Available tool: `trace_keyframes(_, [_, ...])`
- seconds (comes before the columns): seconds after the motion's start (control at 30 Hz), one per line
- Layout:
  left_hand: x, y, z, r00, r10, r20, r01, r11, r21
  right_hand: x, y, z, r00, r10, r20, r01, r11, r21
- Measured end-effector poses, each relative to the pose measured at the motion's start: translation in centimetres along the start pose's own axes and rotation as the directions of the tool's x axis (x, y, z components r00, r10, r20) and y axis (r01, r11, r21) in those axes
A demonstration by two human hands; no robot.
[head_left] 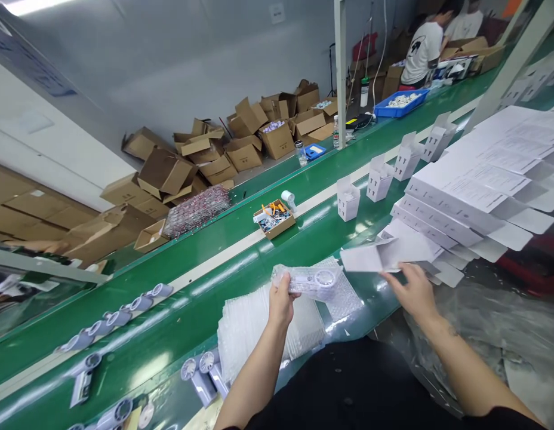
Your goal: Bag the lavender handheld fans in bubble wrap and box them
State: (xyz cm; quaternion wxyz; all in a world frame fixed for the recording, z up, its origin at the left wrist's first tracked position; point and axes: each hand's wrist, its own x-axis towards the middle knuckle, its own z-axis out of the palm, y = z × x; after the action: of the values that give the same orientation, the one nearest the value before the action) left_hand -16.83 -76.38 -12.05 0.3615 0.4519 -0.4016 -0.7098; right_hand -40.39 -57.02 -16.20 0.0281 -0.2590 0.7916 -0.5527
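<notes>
My left hand (282, 301) is closed around one end of a handheld fan (310, 282) wrapped in clear bubble wrap, its round head pointing right. With thumb and fingers, my right hand (414, 292) pinches the edge of a white folding box (364, 258), which is partly unfolded and lies beside a stack of flat white cartons (474, 167). Below the wrapped fan is a pile of bubble-wrap bags (254, 325), with one loose bag (344, 292) to its right. Two unwrapped lilac fans (200, 382) lie left of my left forearm.
Several standing white boxes (347, 200) line the green conveyor (205, 269). A small carton of parts (273, 220) sits mid-belt. More lilac fans (120, 316) lie at left. Across the belt are brown cartons (245, 152), a blue tray (400, 104) and a seated person (422, 54).
</notes>
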Motion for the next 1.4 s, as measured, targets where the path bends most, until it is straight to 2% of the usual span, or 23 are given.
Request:
trace_keyframes(0.03, [0.1,0.4,0.5,1.0,0.028,0.0,-0.028,0.999,-0.021,-0.5,-0.1,0.7,0.985,-0.125,0.119,0.132,0.99,-0.054])
trace_keyframes(0.07, [0.0,0.6,1.1,0.998,0.055,0.018,-0.055,0.998,-0.028,-0.7,-0.1,1.5,0.938,-0.239,0.253,0.268,0.96,-0.087])
trace_keyframes(0.13, [-0.1,0.7,2.9,0.988,0.128,0.085,-0.129,0.992,0.012,-1.0,0.1,3.3,0.804,-0.366,0.468,0.447,0.892,-0.071])
trace_keyframes(0.17, [-0.1,0.7,3.8,0.977,0.18,0.116,-0.188,0.98,0.064,-1.0,0.2,4.1,0.758,-0.389,0.523,0.487,0.871,-0.058])
trace_keyframes(0.2, [0.0,0.5,4.5,0.96,0.245,0.134,-0.262,0.955,0.136,-1.0,0.4,4.9,0.735,-0.399,0.548,0.509,0.859,-0.059])
trace_keyframes(0.27, [0.3,0.2,5.1,0.91,0.392,0.138,-0.415,0.853,0.317,-0.9,0.6,6.2,0.744,-0.408,0.529,0.522,0.849,-0.079])
trace_keyframes(0.33, [0.5,0.0,4.8,0.829,0.538,0.153,-0.531,0.671,0.517,-0.8,0.7,7.1,0.755,-0.433,0.493,0.529,0.846,-0.067])
trace_keyframes(0.37, [0.5,0.0,4.5,0.78,0.596,0.192,-0.57,0.548,0.612,-0.7,0.7,7.5,0.745,-0.454,0.489,0.54,0.841,-0.042])
trace_keyframes(0.43, [0.0,0.5,3.9,0.689,0.635,0.351,-0.609,0.243,0.755,-0.5,0.7,8.1,0.72,-0.496,0.486,0.562,0.827,0.01])
trace_keyframes(0.47, [-0.6,0.9,3.8,0.663,0.6,0.447,-0.608,0.084,0.79,-0.4,0.7,8.3,0.712,-0.51,0.483,0.569,0.822,0.03])
trace_keyframes(0.5, [-1.3,1.3,3.9,0.659,0.535,0.528,-0.596,-0.056,0.801,-0.3,0.8,8.5,0.709,-0.518,0.479,0.569,0.821,0.045])
trace_keyframes(0.57, [-2.8,2.4,4.6,0.69,0.374,0.619,-0.568,-0.25,0.784,-0.1,0.9,8.7,0.709,-0.522,0.474,0.554,0.828,0.083])
trace_keyframes(0.67, [-4.1,3.4,6.6,0.736,0.206,0.645,-0.547,-0.379,0.746,0.2,1.1,8.9,0.681,-0.534,0.501,0.525,0.833,0.174])
trace_keyframes(0.8, [-2.2,2.6,9.4,0.77,0.069,0.635,-0.556,-0.417,0.719,0.9,0.9,9.4,0.618,-0.564,0.548,0.521,0.816,0.251])
trace_keyframes(0.87, [-0.8,1.7,9.9,0.766,-0.004,0.643,-0.599,-0.365,0.713,1.1,1.2,9.7,0.625,-0.549,0.556,0.48,0.831,0.282])
trace_keyframes(0.97, [-0.2,0.1,9.1,0.727,0.016,0.687,-0.661,-0.257,0.705,1.1,2.2,9.9,0.655,-0.489,0.576,0.35,0.872,0.341])
trace_keyframes(1.07, [-1.0,-1.3,7.9,0.663,0.035,0.748,-0.715,-0.268,0.646,1.0,2.5,9.6,0.638,-0.442,0.631,0.285,0.896,0.34])
trace_keyframes(1.13, [-1.8,-1.7,7.5,0.657,0.021,0.754,-0.721,-0.278,0.635,1.6,1.7,9.3,0.626,-0.398,0.67,0.268,0.917,0.295])
trace_keyframes(1.2, [-2.6,-1.5,7.5,0.683,0.09,0.724,-0.688,-0.252,0.681,3.2,0.3,9.2,0.613,-0.348,0.709,0.23,0.937,0.261])
trace_keyframes(1.27, [-3.5,-0.9,7.3,0.705,0.232,0.67,-0.648,-0.172,0.742,6.1,-1.1,9.7,0.599,-0.306,0.74,0.177,0.952,0.251])
trace_keyframes(1.33, [-4.5,-0.2,6.4,0.717,0.369,0.591,-0.627,-0.029,0.778,9.9,-2.2,11.1,0.615,-0.257,0.746,0.113,0.964,0.239])
trace_keyframes(1.4, [-5.8,0.1,4.4,0.743,0.451,0.495,-0.61,0.151,0.778,14.0,-2.8,13.4,0.664,-0.188,0.724,0.028,0.973,0.227])
